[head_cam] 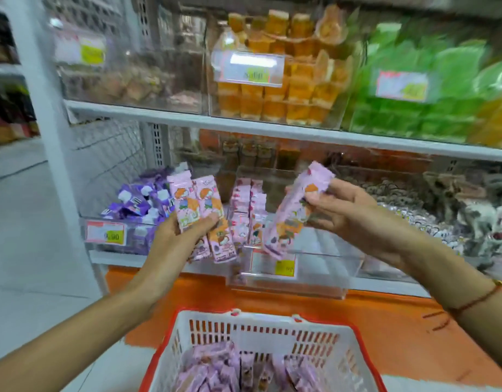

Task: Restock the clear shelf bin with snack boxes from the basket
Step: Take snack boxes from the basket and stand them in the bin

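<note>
Pink snack boxes filled both hands. The left hand [184, 233] had its grip closed round a fanned bunch of boxes [200, 219], thumb across their printed fronts and fingers curled behind; the boxes stood roughly upright, their tops splayed apart, in front of the gap between two bins. The right hand [340, 210] pinched a single box [293, 210] near its upper end, fingers bent over the top face and thumb beneath. That box hung tilted, its lower end low and toward the left, just over the front wall of the clear bin [323, 267].

Each box was long and narrow, pink with an orange cartoon figure and darker purple print near one end; the finer print was too blurred to read. The bin sat on the lower shelf [391, 281], partly filled: a few matching boxes [248, 210] stood on end against its left side, with bare space to their right. A price tag [275, 265] with a yellow patch was fixed to its front.

Below, a white basket [261, 338] with a red rim held more pink boxes lying in a loose heap. Left of the bin, another bin held purple packets [139, 199].
</note>
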A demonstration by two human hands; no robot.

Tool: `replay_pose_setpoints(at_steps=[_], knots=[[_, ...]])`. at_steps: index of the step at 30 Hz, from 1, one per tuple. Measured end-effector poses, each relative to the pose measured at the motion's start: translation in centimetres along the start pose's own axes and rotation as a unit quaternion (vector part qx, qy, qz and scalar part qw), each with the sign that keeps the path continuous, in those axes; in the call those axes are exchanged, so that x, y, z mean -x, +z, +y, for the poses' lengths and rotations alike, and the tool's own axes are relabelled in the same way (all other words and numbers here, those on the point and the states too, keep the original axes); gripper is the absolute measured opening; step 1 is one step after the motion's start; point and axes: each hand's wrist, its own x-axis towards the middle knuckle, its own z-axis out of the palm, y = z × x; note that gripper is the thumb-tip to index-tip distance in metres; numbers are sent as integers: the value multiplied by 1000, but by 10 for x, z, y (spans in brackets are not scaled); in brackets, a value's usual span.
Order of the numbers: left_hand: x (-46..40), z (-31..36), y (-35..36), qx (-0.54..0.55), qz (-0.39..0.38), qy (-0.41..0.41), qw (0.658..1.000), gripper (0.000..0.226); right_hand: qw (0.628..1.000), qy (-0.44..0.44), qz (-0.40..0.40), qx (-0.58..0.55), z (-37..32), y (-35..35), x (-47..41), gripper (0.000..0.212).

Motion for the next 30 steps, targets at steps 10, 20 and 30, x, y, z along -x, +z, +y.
replay_pose_setpoints(at_steps=[10, 20, 30], knots=[[-14, -21, -9, -27, -2, -26, 999, 26, 907, 132, 2, 401, 38, -24, -89, 23], [-14, -23, -7, -30, -36, -40, 998, 24, 931, 247, 15, 268, 83, 6, -103, 32], [-11, -23, -1, -34, -57, -37, 997, 25, 919, 276, -17, 281, 68, -6, -84, 64]])
